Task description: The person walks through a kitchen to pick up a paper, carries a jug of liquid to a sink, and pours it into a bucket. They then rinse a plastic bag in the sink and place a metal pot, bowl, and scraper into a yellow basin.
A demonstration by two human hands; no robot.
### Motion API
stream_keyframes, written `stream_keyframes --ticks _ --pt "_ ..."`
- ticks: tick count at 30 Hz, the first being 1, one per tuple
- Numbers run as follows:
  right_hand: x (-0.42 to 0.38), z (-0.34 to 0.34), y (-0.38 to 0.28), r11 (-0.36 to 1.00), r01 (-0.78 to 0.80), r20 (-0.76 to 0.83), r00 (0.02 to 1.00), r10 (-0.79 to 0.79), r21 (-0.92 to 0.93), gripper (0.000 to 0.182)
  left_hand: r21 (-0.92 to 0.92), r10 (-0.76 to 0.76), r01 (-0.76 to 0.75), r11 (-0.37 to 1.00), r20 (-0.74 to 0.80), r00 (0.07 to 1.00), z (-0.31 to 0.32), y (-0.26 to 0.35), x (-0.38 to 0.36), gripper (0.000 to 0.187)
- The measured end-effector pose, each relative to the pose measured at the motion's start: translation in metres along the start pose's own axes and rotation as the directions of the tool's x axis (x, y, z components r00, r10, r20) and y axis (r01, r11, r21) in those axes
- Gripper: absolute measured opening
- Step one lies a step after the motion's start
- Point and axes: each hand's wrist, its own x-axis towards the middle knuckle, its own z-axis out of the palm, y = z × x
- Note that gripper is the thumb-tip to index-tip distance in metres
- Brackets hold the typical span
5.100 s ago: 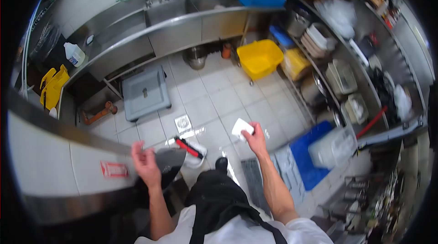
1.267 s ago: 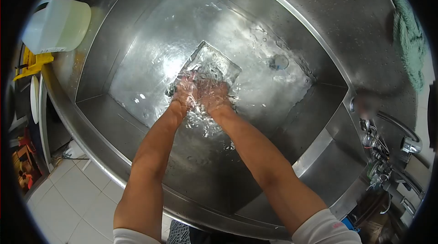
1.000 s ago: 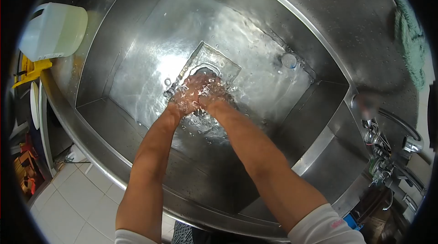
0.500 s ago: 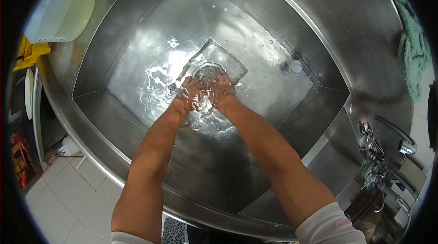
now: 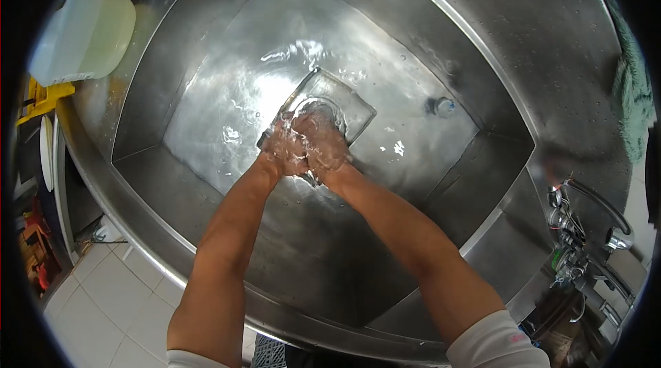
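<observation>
Both hands are under rippling water in a large steel sink (image 5: 385,196). My left hand (image 5: 283,144) and my right hand (image 5: 321,142) lie side by side, touching or overlapping, over the near left part of a square, clear-looking piece with dark edges (image 5: 351,103) on the sink floor. Ripples and glare distort the fingers, so whether either hand grips the square piece cannot be made out. A small round clear object (image 5: 444,107) lies in the water to the right.
A pale plastic jug (image 5: 86,36) stands at the upper left above a yellow object (image 5: 43,101). On the right are a faucet (image 5: 618,238) with hoses and a green cloth (image 5: 632,103). Floor tiles (image 5: 103,299) show at the lower left.
My hands have drawn closer together, with the right hand shifted left toward the left one. The splashing around them has lessened. The whole view has shifted slightly.
</observation>
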Motion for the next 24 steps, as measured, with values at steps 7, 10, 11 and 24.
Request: stream_keyframes --ticks 7,10,11,24 --pt "0.015 0.007 -0.006 0.844 -0.118 0.182 0.952 0.246 -0.523 0.055 0.044 -0.114 0.109 0.993 0.122 0.986 0.043 0.011 0.022 0.075" --pt "0.011 -0.003 -0.012 0.945 -0.084 -0.013 0.996 0.084 -0.316 0.060 0.066 -0.134 0.126 0.990 0.127 0.983 0.026 0.017 0.010 0.074" --pt "0.012 -0.027 -0.021 0.954 -0.177 0.301 0.921 0.246 -0.241 0.058 0.026 -0.145 0.144 0.989 0.053 0.988 0.029 0.019 0.004 0.074" --pt "0.013 0.024 -0.003 0.834 -0.127 -0.147 0.988 0.055 -0.537 0.047 -0.054 -0.039 0.036 0.998 -0.065 0.997 0.045 0.013 0.020 0.073"
